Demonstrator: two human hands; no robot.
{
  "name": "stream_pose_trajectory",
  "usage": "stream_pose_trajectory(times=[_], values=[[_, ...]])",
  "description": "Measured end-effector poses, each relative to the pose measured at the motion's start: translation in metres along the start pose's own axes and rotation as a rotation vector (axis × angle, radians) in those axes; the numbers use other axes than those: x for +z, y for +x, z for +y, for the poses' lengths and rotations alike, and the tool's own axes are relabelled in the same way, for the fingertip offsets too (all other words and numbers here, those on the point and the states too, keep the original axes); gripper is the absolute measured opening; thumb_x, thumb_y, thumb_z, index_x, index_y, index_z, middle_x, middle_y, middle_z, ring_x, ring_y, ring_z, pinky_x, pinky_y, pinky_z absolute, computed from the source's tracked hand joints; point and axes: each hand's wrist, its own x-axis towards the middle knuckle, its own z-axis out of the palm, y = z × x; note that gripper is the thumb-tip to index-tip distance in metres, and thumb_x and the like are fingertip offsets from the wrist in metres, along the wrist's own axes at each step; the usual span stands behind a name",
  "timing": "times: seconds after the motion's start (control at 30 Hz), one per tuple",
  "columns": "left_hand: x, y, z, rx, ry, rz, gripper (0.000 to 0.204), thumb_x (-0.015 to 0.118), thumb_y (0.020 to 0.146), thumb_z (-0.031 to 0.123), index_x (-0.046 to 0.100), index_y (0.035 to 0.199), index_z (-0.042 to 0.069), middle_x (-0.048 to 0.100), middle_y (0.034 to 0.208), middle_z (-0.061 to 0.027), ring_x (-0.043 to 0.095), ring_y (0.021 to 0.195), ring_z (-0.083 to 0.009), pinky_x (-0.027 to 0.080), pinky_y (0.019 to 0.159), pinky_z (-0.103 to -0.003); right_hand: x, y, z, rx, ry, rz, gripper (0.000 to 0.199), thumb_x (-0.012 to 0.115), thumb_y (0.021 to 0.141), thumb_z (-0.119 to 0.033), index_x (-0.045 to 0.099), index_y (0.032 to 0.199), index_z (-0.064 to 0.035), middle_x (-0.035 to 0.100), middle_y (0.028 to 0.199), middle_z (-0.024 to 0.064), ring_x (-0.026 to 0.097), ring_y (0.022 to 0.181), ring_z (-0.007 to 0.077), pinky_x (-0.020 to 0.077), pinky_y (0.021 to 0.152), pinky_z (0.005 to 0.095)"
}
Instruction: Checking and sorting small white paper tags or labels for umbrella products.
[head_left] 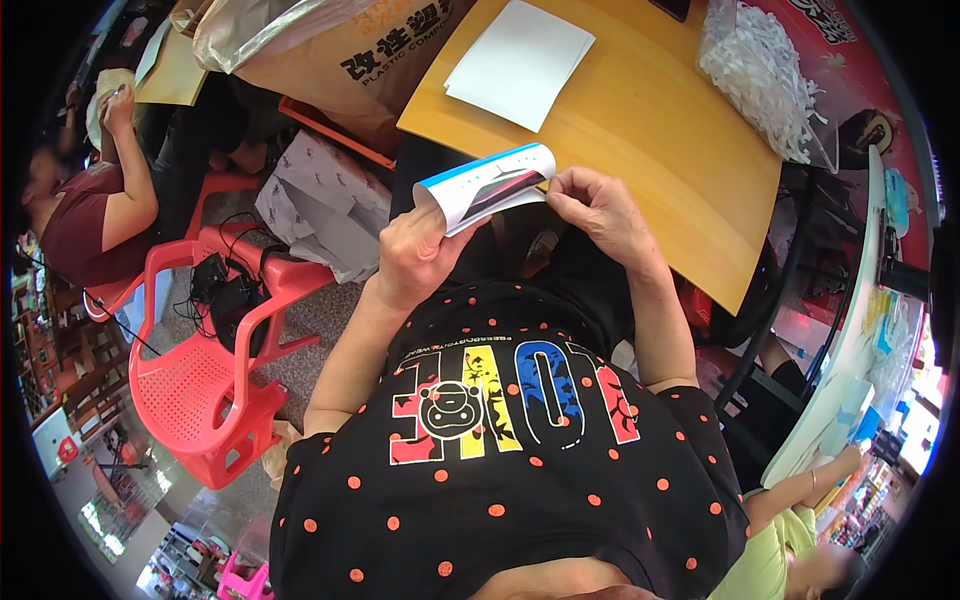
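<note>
Nearest the camera: the person's black short-sleeved shirt with orange dots and a coloured print across the chest point(510, 440). Both bare forearms rise from it toward the table edge.

Left hand point(415, 255): fingers curled closed around the lower left end of a white printed card sheet with a blue edge stripe and a dark inner patch point(490, 185). Thumb lies on the near side, the other fingers are wrapped behind; grip looks firm. The sheet is bent over into a loose curl above this hand.

Right hand point(600, 210): thumb and fingertips pinched together on the sheet's right edge, remaining fingers bent loosely, not spread. Both hands touch the sheet at once.

Sheet position: held in the air just in front of the near edge of the light wooden tabletop point(660, 140), between table and chest, not resting on it.

On the table, well apart from the hands: a small stack of plain white paper sheets point(520, 60) and a clear bag of shredded white strips point(765, 70).

To the person's left: a red plastic chair point(210, 380), crumpled grey printed wrapping point(320, 200), a large brown paper sack point(350, 60). Another seated person in a dark red top point(85, 220) is beyond the chair.
</note>
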Motion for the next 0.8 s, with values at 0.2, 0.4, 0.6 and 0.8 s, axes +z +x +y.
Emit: stream_pose_trajectory(times=[0.2,0.4,0.6,0.8], values=[[0.002,0.003,0.000,0.009,-0.016,0.017,0.020,0.073,0.078,0.002,0.068,0.098,-0.002,0.071,0.085,-0.0130,0.070,0.074,-0.0230,0.053,0.063,-0.029,0.000,0.000,0.001,-0.122,-0.067,0.112,0.018,0.068,0.082,-0.015,0.066,0.092,0.0002,0.060,0.074,0.0000,0.053,0.069,0.0052,0.0421,0.059,0.0211],[0.009,-0.001,-0.001,-0.111,-0.075,0.055,0.020,0.068,0.083,0.000,0.067,0.102,-0.005,0.072,0.090,-0.0123,0.070,0.081,-0.0176,0.055,0.069,-0.028,0.013,-0.005,-0.009,-0.510,-0.417,0.303,0.015,0.071,0.075,-0.001,0.064,0.088,-0.0012,0.061,0.084,0.0073,0.061,0.074,0.0167,0.0492,0.062,0.0285],[0.017,-0.002,0.004,-0.156,-0.106,0.083,0.019,0.067,0.083,-0.001,0.066,0.102,-0.006,0.072,0.091,-0.0124,0.070,0.081,-0.0175,0.055,0.071,-0.027,0.020,0.001,0.011,-0.770,-0.553,0.458,0.023,0.070,0.070,0.010,0.062,0.087,-0.0023,0.064,0.091,0.0089,0.063,0.078,0.0199,0.0513,0.059,0.0290],[0.016,-0.001,0.010,-0.111,-0.053,0.075,0.019,0.069,0.082,0.000,0.067,0.101,-0.004,0.072,0.089,-0.0112,0.070,0.079,-0.0179,0.054,0.068,-0.027,0.020,0.004,0.020,-0.827,-0.539,0.373,0.018,0.065,0.072,0.007,0.054,0.081,-0.0031,0.061,0.088,0.0103,0.062,0.079,0.0267,0.0511,0.068,0.0336]])
